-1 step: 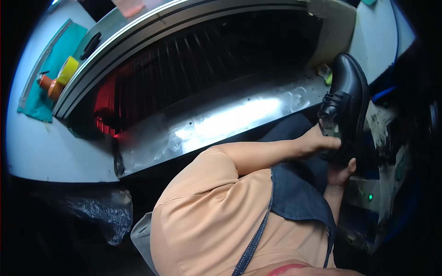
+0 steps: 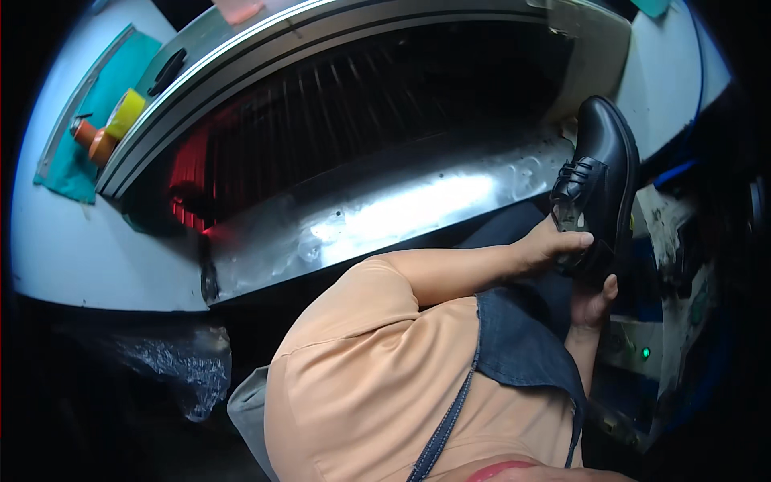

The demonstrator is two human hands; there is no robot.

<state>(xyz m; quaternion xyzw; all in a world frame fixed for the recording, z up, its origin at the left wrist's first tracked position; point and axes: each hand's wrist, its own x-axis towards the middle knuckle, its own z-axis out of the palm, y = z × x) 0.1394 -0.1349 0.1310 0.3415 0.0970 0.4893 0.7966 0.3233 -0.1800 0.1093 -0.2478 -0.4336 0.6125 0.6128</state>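
Observation:
A black lace-up leather shoe [image 2: 602,165] is held at the right, toe pointing away from me and heel toward me. My left hand [image 2: 562,241] grips it at the opening, with the thumb lying across the collar near the heel. At the heel end, my right hand [image 2: 593,304] holds from below, its thumb raised and its other fingers mostly hidden by the dark shoe. Part of the shoe's heel merges with the dark background. A dark blue apron [image 2: 526,337] lies across my front beneath my arms.
Ahead stands a curved machine opening with a shiny metal ledge [image 2: 418,205] and a red glow at its left. Orange and yellow tape rolls [image 2: 125,114] sit on a green cloth [image 2: 120,76] at the far left. A clear plastic bag [image 2: 193,369] hangs lower left. A green light [image 2: 646,352] glows at right.
The view has shifted slightly, and the shoe tilts a little differently. Both hands keep their hold on it.

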